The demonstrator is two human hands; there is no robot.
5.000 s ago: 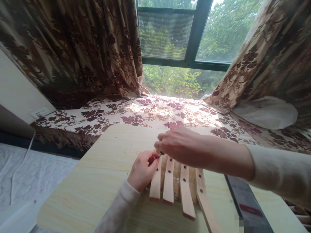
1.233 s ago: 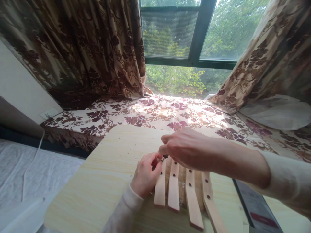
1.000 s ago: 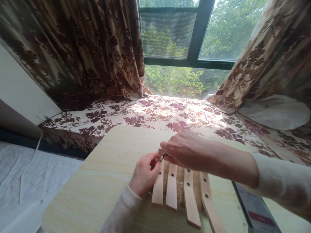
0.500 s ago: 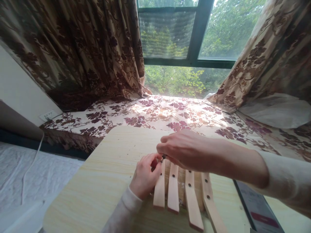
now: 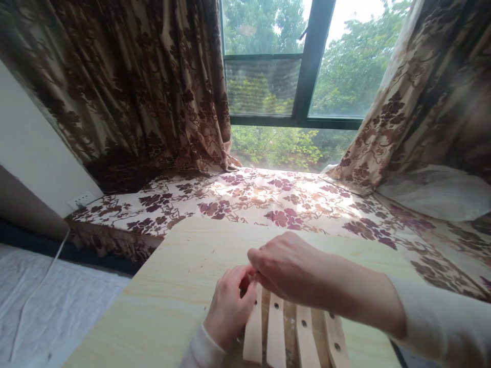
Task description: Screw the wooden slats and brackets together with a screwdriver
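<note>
My left hand (image 5: 232, 304) is closed, thumb and forefinger pinched at the far end of the leftmost pale wooden slat (image 5: 253, 332). Over it reaches my right hand (image 5: 289, 268), its fingers curled down to meet the left fingertips. A small metal fastener is pinched where the fingertips meet, now mostly hidden by them. Several similar wooden slats (image 5: 276, 332) with dark round holes lie side by side, pointing towards me, on a brown, shiny backing (image 5: 290, 327). My right hand and forearm cover the far ends of some slats.
The pale wood-grain table (image 5: 164, 286) has rounded corners and a few dark specks. A dark-edged flat device (image 5: 399, 353) shows partly under my right sleeve. Beyond lie a flower-patterned window seat (image 5: 245, 194), curtains (image 5: 184, 92) and a window. A white cable (image 5: 42, 286) hangs at left.
The view has tilted up, so the table and hands sit lower in the picture. My fingertips have closed in over the small metal fastener, which showed more clearly before.
</note>
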